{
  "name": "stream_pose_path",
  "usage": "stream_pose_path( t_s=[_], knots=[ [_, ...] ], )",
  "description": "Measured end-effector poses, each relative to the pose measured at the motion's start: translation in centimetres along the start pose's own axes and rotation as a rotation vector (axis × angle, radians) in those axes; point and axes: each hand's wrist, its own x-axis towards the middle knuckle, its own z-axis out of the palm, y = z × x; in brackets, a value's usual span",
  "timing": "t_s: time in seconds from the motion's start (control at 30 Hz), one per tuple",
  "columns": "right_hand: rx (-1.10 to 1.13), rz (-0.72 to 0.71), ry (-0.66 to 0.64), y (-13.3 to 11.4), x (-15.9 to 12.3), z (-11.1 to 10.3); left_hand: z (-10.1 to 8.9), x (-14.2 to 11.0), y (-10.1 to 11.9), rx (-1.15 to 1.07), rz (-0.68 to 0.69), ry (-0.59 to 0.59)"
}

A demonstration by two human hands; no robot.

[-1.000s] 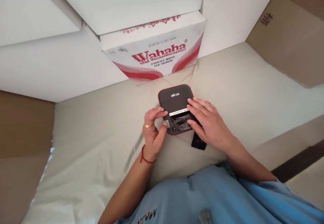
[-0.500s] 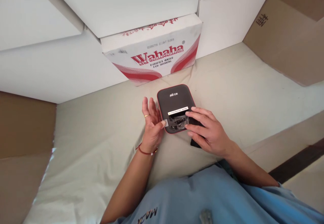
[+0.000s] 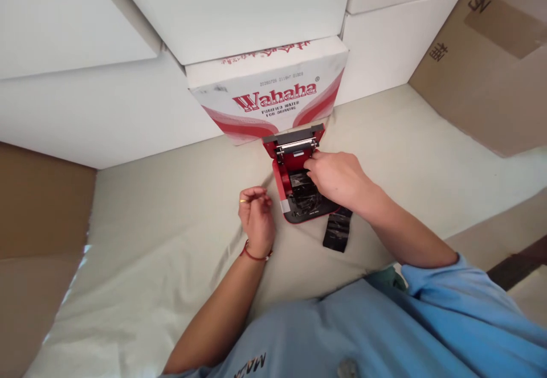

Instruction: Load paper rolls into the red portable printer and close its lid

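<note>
A small black and red label printer (image 3: 294, 216) lies on the cloth with its lid (image 3: 294, 137) raised at the back. Inside it, crumpled shiny black film (image 3: 305, 193) fills the bay. My right hand (image 3: 337, 176) reaches over the printer's right side, its fingers closed at the right edge of the lid; the fingertips are partly hidden. Just left of the printer, my left hand (image 3: 257, 218) is held apart from it, fingers curled together with nothing visible in them. A black wrapped piece (image 3: 337, 230) rests at the printer's front right corner.
Behind the printer stands a white and red water carton (image 3: 277, 96), close to the raised lid. White boxes (image 3: 141, 110) are stacked around it. Brown cardboard boxes stand at the right (image 3: 482, 65) and left (image 3: 43, 213). Pale cloth (image 3: 171, 241) covers the surface.
The printer's lid has swung up and back, showing the red interior. My right hand moved up with it, uncovering the black piece. My left hand let go of the printer's left edge and curled.
</note>
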Motion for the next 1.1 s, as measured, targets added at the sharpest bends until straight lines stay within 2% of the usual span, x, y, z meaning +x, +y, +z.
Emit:
stream_pose_path(
  t_s=[0.13, 0.23, 0.33, 0.4, 0.5, 0.57, 0.63, 0.7, 0.8, 0.87, 0.93, 1.03, 1.1],
  knots=[
    [-0.084, -0.029, -0.144, -1.5, 2.5, 0.2, 0.4, -0.3, 0.7, 0.058, 0.011, 0.047],
    [-0.095, -0.035, -0.18, -1.9, 3.4, 0.6, 0.6, -0.3, 1.2, 0.161, 0.044, 0.117],
    [-0.089, -0.03, -0.191, -2.1, 2.9, 0.3, 0.5, -0.4, 1.5, 0.209, 0.01, 0.089],
    [-0.057, -0.022, -0.156, -1.8, 1.5, -0.3, 0.5, -0.4, 1.7, 0.21, -0.02, 0.07],
    [0.137, -0.075, -0.005, -0.3, -2.0, -1.4, 0.6, -0.5, 2.0, 0.19, -0.087, 0.084],
    [0.357, -0.117, 0.099, 1.8, -4.8, -1.9, 0.7, -0.5, 2.3, 0.134, -0.143, 0.071],
    [0.531, -0.048, 0.175, 4.9, -7.1, -1.6, 0.7, -0.5, 2.5, 0.082, -0.174, 0.037],
    [0.576, 0.138, 0.215, 8.3, -8.8, -0.5, 0.7, -0.4, 2.6, 0.081, -0.191, 0.022],
    [0.541, 0.343, 0.108, 12.9, -9.8, 2.5, 0.4, -0.1, 2.3, 0.151, -0.208, 0.033],
    [0.477, 0.42, 0.067, 14.6, -9.8, 4.7, 0.2, 0.0, 1.9, 0.192, -0.183, 0.048],
    [0.408, 0.444, 0.145, 15.0, -9.7, 6.3, 0.0, 0.1, 1.5, 0.214, -0.149, 0.062],
    [0.395, 0.364, 0.35, 13.4, -9.4, 7.5, -0.2, 0.0, 1.1, 0.227, -0.112, 0.064],
    [0.417, 0.261, 0.312, 11.5, -8.9, 7.8, -0.2, -0.1, 1.0, 0.237, -0.076, 0.062]
  ],
)
